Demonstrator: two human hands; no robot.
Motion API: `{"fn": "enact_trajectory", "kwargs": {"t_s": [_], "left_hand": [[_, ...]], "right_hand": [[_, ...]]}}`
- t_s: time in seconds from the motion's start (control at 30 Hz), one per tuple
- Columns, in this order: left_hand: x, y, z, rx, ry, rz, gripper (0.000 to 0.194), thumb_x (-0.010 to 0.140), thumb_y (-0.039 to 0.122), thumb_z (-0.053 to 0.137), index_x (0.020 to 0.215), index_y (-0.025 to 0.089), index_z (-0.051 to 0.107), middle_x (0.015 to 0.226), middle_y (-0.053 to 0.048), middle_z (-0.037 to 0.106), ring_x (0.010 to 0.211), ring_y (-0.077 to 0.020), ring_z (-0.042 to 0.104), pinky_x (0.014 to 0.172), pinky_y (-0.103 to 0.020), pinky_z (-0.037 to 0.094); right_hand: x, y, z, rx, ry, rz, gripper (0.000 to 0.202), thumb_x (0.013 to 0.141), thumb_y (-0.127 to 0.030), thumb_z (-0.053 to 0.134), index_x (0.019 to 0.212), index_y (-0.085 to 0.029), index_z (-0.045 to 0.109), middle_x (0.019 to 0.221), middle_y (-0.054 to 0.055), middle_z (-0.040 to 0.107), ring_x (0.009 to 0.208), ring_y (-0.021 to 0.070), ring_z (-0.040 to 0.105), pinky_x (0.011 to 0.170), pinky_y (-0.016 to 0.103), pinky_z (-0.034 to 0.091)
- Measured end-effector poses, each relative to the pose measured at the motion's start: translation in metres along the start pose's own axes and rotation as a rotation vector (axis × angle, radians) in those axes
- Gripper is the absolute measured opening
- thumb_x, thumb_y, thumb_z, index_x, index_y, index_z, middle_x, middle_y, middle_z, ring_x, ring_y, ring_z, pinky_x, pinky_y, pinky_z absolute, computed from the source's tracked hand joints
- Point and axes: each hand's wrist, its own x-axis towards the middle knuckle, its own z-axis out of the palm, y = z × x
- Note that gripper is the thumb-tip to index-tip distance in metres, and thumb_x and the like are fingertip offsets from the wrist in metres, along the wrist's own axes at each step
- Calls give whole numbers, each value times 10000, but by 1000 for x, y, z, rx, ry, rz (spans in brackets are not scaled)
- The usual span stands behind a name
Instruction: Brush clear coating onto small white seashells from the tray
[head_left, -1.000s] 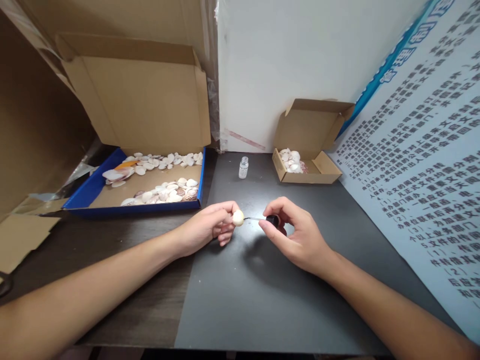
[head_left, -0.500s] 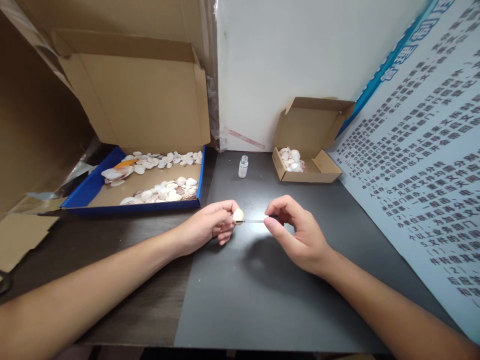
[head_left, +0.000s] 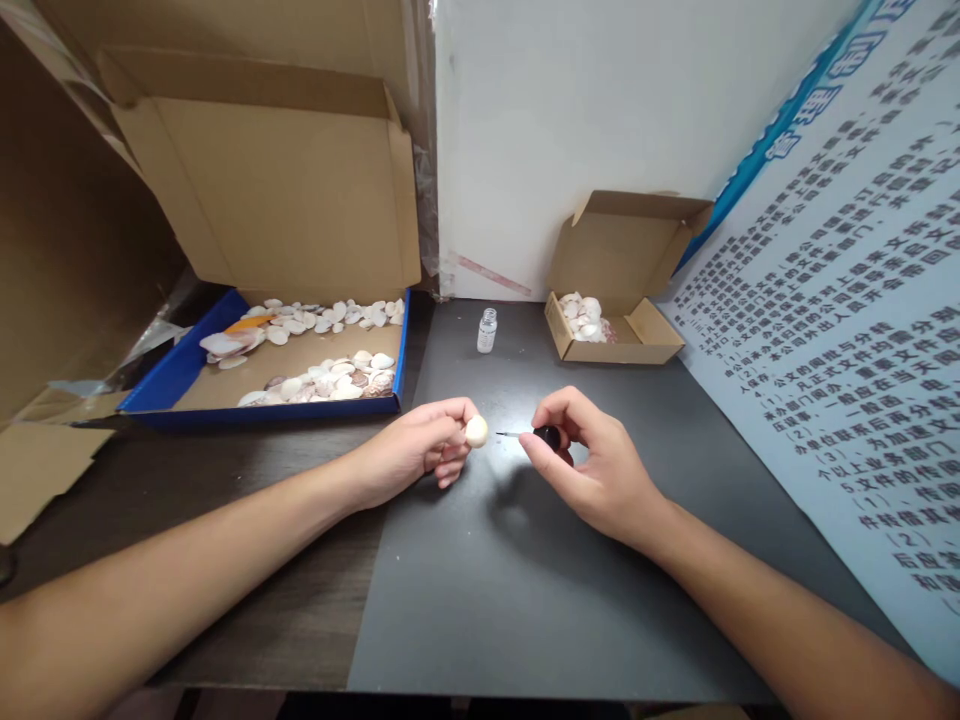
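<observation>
Between the fingertips of my left hand is a small cream shell. My right hand pinches the black cap of a thin brush, whose dark tip points left at the shell with a small gap between them. Behind the hands, a small clear bottle with a white label stands upright and uncapped on the dark grey mat.
A blue-edged cardboard box with many shells and an orange piece lies open at the left. A smaller open box of shells stands at the back right. A printed sheet leans along the right side.
The brush tip has come away from the shell to the right, and more of the black cap shows in my right hand. My left hand has hardly moved.
</observation>
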Motion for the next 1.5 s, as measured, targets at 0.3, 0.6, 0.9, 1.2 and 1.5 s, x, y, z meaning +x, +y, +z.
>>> {"fn": "enact_trajectory", "kwargs": {"t_s": [0.3,0.6,0.9,1.2,1.5], "left_hand": [[-1,2,-1,-54,38,-4,99,806,224,607,801,188,515,564,67,445,424,-53,362,445,-187,344],[-1,1,-2,-46,34,-5,146,808,235,631,781,190,495,572,55,501,409,-51,399,431,-179,332],[-1,2,-2,-36,42,-10,115,800,220,619,793,184,510,563,54,501,405,-53,408,432,-174,315],[-2,2,-2,-39,45,-7,123,808,213,613,790,186,494,570,53,505,398,-50,405,425,-172,303],[-2,2,0,-33,49,-9,116,799,219,612,794,186,501,565,51,501,401,-56,409,430,-176,310]], "right_hand": [[-2,2,0,32,-12,-58,71,920,-258,608,923,-228,543,726,-38,529,568,109,480,538,246,404],[1,0,-1,23,-8,11,97,916,-273,596,887,-226,517,708,-40,515,571,112,479,548,251,406],[1,0,-1,8,-71,55,107,901,-260,596,865,-223,503,707,-33,518,567,113,473,543,254,402],[2,-2,-1,-18,-97,69,132,882,-259,612,838,-218,495,707,-33,524,544,105,463,534,257,385],[1,-1,0,-67,-138,87,124,886,-275,619,843,-218,517,693,-30,545,558,115,478,549,262,391]]}}
